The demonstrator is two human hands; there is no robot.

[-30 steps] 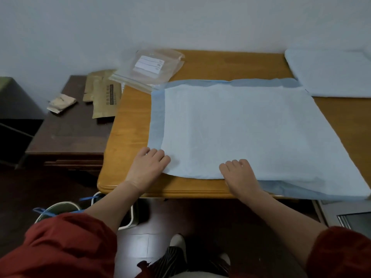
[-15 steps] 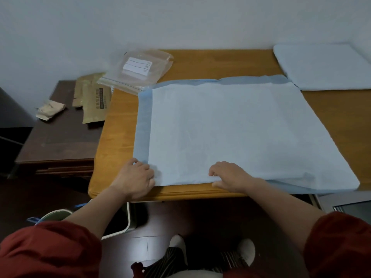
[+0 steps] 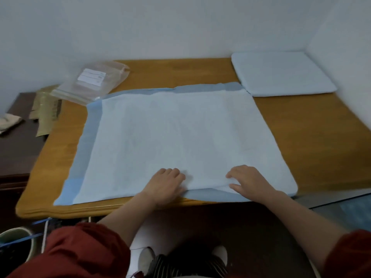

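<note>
A large light blue absorbent pad (image 3: 180, 133) with a darker blue border lies spread flat on the wooden table (image 3: 301, 127). Both my hands are at its near edge, close together. My left hand (image 3: 164, 185) lies knuckles up with its fingers curled down onto the pad's edge; its thumb is hidden. My right hand (image 3: 249, 181) pinches the near edge, fingers on top and thumb along the edge, and the pale top layer is lifted slightly off the blue border there.
A folded pale blue pad stack (image 3: 281, 73) sits at the table's back right corner. Clear plastic bags (image 3: 94, 81) lie at the back left. Brown envelopes (image 3: 46, 111) rest on a dark side table (image 3: 18, 153). A bin (image 3: 16, 243) stands on the floor at the left.
Both hands slid rightward along the pad's near edge and closer together. Flat fingers curled over the edge. The view has turned right, showing the whole folded stack.
</note>
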